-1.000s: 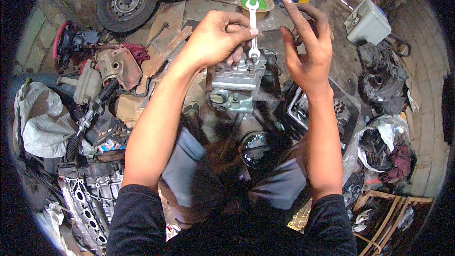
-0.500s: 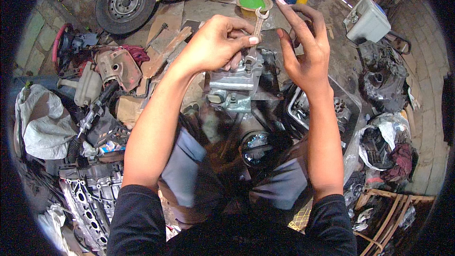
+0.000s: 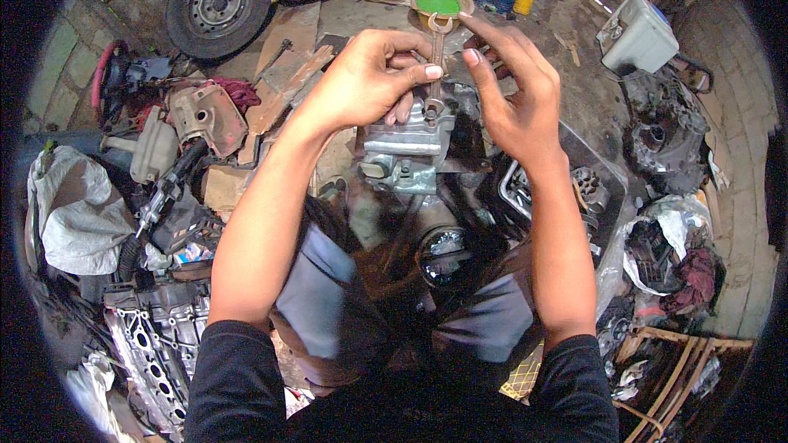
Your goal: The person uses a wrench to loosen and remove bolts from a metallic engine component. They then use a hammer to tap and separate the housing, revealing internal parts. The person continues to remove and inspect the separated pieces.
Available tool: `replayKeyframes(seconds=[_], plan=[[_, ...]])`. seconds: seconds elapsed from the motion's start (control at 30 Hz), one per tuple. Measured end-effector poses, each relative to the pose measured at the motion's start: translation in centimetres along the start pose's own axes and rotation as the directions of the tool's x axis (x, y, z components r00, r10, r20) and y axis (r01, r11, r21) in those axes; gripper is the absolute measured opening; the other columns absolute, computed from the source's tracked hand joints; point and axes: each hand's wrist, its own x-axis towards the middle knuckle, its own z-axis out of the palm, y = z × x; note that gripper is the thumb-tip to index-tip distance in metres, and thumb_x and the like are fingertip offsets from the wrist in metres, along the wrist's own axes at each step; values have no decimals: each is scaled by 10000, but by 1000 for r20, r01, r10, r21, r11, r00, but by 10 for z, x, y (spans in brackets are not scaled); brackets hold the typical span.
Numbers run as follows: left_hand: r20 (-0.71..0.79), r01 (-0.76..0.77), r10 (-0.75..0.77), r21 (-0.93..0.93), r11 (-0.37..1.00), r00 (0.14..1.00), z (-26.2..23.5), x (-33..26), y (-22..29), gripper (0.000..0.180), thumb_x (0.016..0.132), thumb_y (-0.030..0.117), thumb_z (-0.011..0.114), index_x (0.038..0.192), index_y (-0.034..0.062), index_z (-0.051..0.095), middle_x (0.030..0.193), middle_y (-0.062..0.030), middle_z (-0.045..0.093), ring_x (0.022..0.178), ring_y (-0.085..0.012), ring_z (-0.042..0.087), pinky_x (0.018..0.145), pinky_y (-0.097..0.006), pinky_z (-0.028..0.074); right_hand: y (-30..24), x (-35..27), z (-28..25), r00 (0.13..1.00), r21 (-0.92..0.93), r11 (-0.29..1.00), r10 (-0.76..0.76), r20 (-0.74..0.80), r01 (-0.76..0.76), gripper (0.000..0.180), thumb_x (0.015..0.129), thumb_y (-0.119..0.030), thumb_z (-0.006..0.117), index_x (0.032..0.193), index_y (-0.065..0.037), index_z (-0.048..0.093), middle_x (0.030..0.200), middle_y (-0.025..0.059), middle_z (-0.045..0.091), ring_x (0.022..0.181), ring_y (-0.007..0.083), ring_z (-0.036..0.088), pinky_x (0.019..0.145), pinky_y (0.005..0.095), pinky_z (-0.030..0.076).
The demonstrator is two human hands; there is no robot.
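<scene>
A combination wrench (image 3: 437,51) stands nearly upright, its forked open end up. My left hand (image 3: 379,75) pinches its shaft between thumb and fingers. The wrench's lower ring end sits at the top of a grey cast-metal engine part (image 3: 402,148); whether it fits round a bolt there I cannot tell. Just right of the wrench is my right hand (image 3: 524,92), thumb and fingers apart with nothing between them. Its forefinger tip comes close to the forked end. Below the metal part, between my knees, a round dark glossy piece (image 3: 445,256) shows.
Beyond the wrench stands a bowl with a green inside (image 3: 437,2). A black tray of metal parts (image 3: 611,189) lies right of the engine part. Cardboard (image 3: 287,37), a wheel (image 3: 218,4) and a cylinder head (image 3: 152,361) lie leftward; a pale box (image 3: 639,37) stands far right.
The wrench's forked end has swung slightly left. My right hand has shifted left and a little nearer to me, its fingertips closer to the wrench. My left hand keeps its hold.
</scene>
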Motion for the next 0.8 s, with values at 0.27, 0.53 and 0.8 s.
replayKeyframes(seconds=[0.27,0.53,0.8], plan=[[-26,15,-15,9,1000,1000,5,-4,-4,164,967,108,663,1037,-40,661,669,-32,631,479,-82,554,416,-254,421,-13,7,19,961,144,951,277,-5,-273,339,782,-166,819,1075,-19,731,836,151,724,654,194,658,637,328,524],[-122,3,-1,15,1000,993,9,-5,-5,153,914,101,713,978,-37,726,638,-40,663,463,-78,575,404,-258,432,-9,14,19,888,210,864,429,165,-457,181,858,-117,791,943,11,695,652,28,671,516,44,556,451,216,419],[-134,-48,43,-30,998,990,9,-7,-5,165,906,106,719,1001,-28,735,651,-35,673,471,-68,573,415,-253,436,-17,19,15,882,175,867,443,158,-467,214,871,-129,785,975,32,690,660,35,676,539,49,583,458,216,440]])
